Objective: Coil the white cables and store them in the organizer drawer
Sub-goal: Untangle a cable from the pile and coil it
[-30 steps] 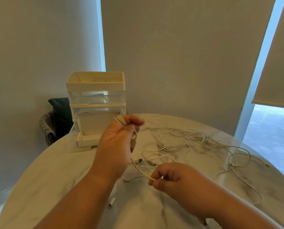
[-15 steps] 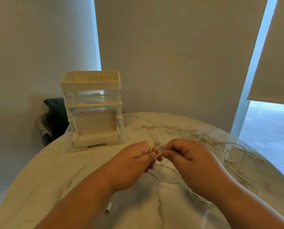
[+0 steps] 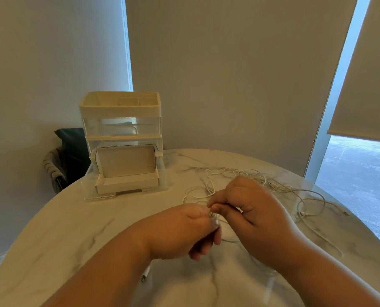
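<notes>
At centre frame, the left hand (image 3: 182,231) clenches a small coil of thin white cable (image 3: 212,215), and the right hand (image 3: 253,218) pinches its free strand just beside. Slack runs up and right into the limp tangle (image 3: 235,173) on the glossy marble table (image 3: 74,229). The boxy plastic organizer's open drawer (image 3: 127,181) sits upper left, nearer the left hand.

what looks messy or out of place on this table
The white cables sprawl in a loose tangle across the table, not yet coiled. The organizer's bottom drawer stands pulled open. Nothing looks spilled or broken.
</notes>
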Demonstrator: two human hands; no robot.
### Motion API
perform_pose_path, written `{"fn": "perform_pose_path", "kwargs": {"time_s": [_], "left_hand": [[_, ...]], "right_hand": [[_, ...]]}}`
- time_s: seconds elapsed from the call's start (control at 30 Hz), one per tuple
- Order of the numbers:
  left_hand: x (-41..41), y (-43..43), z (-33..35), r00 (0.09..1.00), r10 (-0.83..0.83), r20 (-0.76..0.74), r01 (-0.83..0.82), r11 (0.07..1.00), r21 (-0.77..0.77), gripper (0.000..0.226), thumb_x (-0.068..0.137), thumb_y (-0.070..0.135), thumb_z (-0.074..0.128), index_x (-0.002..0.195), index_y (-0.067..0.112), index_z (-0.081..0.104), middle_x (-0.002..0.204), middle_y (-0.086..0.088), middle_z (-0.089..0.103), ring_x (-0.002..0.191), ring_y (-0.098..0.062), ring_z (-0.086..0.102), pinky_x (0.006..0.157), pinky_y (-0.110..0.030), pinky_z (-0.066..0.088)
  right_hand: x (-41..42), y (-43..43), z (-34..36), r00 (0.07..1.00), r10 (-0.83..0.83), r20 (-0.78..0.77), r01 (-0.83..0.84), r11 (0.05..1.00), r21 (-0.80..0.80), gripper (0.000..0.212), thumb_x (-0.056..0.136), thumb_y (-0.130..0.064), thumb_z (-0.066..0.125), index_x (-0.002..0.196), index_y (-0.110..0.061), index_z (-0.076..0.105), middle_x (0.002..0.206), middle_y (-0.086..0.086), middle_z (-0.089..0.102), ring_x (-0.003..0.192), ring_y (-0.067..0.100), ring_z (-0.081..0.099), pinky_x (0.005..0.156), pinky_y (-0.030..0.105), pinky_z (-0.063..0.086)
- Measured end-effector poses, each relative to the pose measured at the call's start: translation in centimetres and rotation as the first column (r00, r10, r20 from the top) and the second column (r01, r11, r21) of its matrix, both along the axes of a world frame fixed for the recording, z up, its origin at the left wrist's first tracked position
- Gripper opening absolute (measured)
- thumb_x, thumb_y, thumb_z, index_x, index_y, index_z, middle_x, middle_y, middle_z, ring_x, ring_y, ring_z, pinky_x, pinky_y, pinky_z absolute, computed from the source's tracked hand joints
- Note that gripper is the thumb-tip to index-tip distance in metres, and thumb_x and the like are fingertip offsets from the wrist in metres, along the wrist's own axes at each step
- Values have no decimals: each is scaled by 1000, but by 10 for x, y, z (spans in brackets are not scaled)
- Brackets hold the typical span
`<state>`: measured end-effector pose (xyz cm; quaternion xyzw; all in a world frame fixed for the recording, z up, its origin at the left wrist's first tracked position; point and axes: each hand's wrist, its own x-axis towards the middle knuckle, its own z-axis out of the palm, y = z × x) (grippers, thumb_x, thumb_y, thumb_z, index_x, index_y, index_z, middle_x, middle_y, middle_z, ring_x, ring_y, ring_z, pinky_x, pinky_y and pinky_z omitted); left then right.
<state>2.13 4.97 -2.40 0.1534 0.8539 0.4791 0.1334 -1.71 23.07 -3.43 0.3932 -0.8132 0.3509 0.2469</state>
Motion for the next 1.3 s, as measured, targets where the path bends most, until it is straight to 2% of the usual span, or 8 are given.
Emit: {"fn": "perform_pose_path", "kwargs": {"time_s": [0.27, 0.5, 0.67, 0.8, 0.97, 1.03, 1.13, 1.3], "left_hand": [[1, -3, 2, 992, -94, 84, 66, 956, 286, 36, 101, 31, 44, 72, 14, 58, 53, -1, 37, 47, -15, 36, 49, -30, 28], [-6, -4, -7, 822, -535, 193, 215, 607, 765, 42, 95, 36, 48, 56, 21, 53, 45, 7, 27, 36, -7, 26, 43, -14, 27], [-11, -4, -7, 793, -607, 44, 215, 347, 913, 42, 99, 28, 41, 62, 16, 57, 48, 5, 29, 39, -10, 29, 44, -19, 31], [-16, -8, -9, 818, -576, 3, 166, 240, 957, 40, 101, 27, 38, 68, 13, 57, 51, 5, 33, 42, -10, 31, 45, -22, 31], [-17, -2, -12, 843, -537, 19, 116, 215, 970, 35, 102, 27, 40, 74, 13, 55, 53, 5, 34, 44, -10, 32, 49, -24, 33], [-18, -1, -14, 848, -529, 22, 98, 199, 975, 34, 103, 26, 41, 75, 12, 56, 52, 4, 41, 45, -10, 32, 50, -24, 34], [-22, -1, -16, 867, -497, 29, 62, 165, 984, 32, 102, 25, 43, 76, 11, 57, 54, 4, 51, 46, -10, 32, 52, -25, 35], [-21, 1, -12, 963, -202, 178, -141, 186, 972, 32, 95, 23, 49, 64, 17, 50, 45, 7, 35, 37, -7, 32, 42, -23, 31]], "right_hand": [[-11, 1, -5, 996, 53, 74, -43, 992, -123, 13, 89, -22, 64, 87, -31, 74, 85, -16, 63, 89, 7, 61, 78, 10, 40], [-4, -15, -11, 812, 446, 376, -285, 866, -411, 17, 96, -26, 60, 87, -28, 74, 83, -9, 72, 82, 7, 65, 77, 19, 48], [0, -26, -23, 727, 513, 456, -244, 814, -527, 29, 89, -35, 55, 101, -17, 75, 91, 32, 61, 83, 33, 55, 82, 62, 47], [4, -30, -28, 710, 547, 444, -271, 793, -545, 53, 101, -47, 38, 116, -4, 65, 101, 31, 63, 93, 57, 55, 83, 71, 43], [1, -37, -30, 674, 554, 488, -178, 763, -621, 30, 84, -52, 57, 102, -27, 63, 89, 19, 60, 80, 39, 53, 77, 60, 48], [3, -38, -28, 637, 550, 540, -109, 758, -643, 38, 80, -48, 59, 97, -15, 58, 84, 20, 54, 79, 32, 46, 71, 50, 43], [7, -37, -26, 775, 370, 512, -87, 866, -493, 28, 96, -35, 51, 91, -7, 57, 84, 26, 57, 76, 25, 52, 73, 49, 48], [12, -24, -13, 920, 31, 390, 66, 970, -234, 25, 102, -30, 47, 119, -45, 59, 114, -26, 55, 111, -10, 49, 88, 8, 38]]}}
